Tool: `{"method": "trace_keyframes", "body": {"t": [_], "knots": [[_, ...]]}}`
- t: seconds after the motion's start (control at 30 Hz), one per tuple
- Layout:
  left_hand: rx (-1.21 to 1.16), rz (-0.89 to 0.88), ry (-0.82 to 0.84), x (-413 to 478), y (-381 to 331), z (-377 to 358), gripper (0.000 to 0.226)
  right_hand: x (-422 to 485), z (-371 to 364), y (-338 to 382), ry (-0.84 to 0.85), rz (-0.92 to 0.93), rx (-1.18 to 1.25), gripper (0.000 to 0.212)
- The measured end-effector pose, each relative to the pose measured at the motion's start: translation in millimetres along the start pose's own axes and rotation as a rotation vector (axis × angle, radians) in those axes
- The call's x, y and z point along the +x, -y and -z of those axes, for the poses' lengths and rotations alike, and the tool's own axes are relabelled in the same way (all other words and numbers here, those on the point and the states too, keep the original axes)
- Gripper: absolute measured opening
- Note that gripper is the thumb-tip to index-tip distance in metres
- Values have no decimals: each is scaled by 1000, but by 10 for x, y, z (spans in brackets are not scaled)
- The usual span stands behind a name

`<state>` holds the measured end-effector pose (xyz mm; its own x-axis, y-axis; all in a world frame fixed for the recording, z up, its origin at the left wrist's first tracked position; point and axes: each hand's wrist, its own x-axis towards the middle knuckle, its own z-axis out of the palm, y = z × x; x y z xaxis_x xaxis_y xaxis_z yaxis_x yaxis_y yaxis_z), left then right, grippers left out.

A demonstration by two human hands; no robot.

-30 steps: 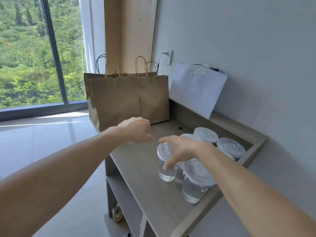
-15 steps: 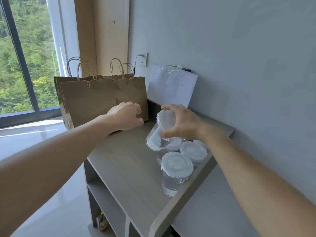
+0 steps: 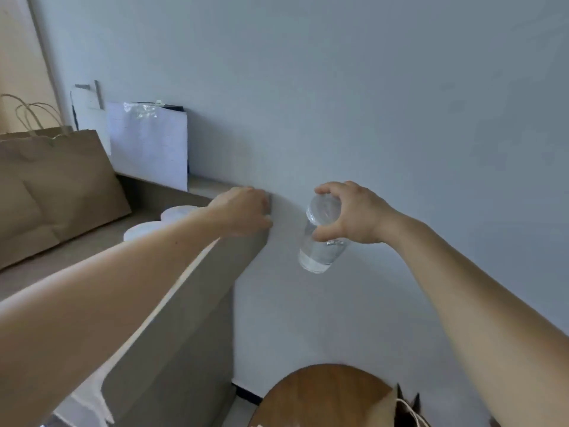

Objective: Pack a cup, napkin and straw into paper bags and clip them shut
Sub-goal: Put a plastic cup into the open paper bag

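right hand (image 3: 357, 214) fingers grip one clear lidded plastic cup (image 3: 320, 254); left hand (image 3: 243, 211) fingers curl empty, two white round lids (image 3: 178, 212) just beyond them.

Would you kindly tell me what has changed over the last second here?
The right hand has gripped a lidded cup by its top, lifted it off the shelf and carried it right, past the shelf's end, tilted in mid-air. The left hand, curled throughout, has moved right to the shelf's corner. The paper bags and other cups remain on the shelf.
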<state>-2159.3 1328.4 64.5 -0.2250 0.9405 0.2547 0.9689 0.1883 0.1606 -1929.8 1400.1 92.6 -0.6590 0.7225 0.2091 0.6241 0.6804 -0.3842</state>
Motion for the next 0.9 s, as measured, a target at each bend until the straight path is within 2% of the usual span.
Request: {"method": "trace_keyframes", "body": {"t": [0.2, 0.4, 0.57, 0.63, 0.77, 0.9], "knots": [[-55, -120, 199, 52, -1268, -1004, 49, -749, -139, -1296, 52, -240, 21, 97], [-108, -171, 475, -238, -2100, -2040, 52, -1382, -476, -2316, 182, -405, 16, 105], [-104, -154, 599, -560, -2349, -2610, 51, -1577, -797, -2691, 235, -455, 69, 115], [-81, -131, 658, -676, -2373, -2784, 53, -1623, -955, -2808, 248, -452, 84, 110], [-60, -100, 800, -839, -2279, -3053, 67, -1626, -1214, -2948, 242, -440, 99, 102], [-187, -97, 943, -973, -2217, -3273, 83, -1620, -1382, -2994, 253, -444, 101, 102]]}}
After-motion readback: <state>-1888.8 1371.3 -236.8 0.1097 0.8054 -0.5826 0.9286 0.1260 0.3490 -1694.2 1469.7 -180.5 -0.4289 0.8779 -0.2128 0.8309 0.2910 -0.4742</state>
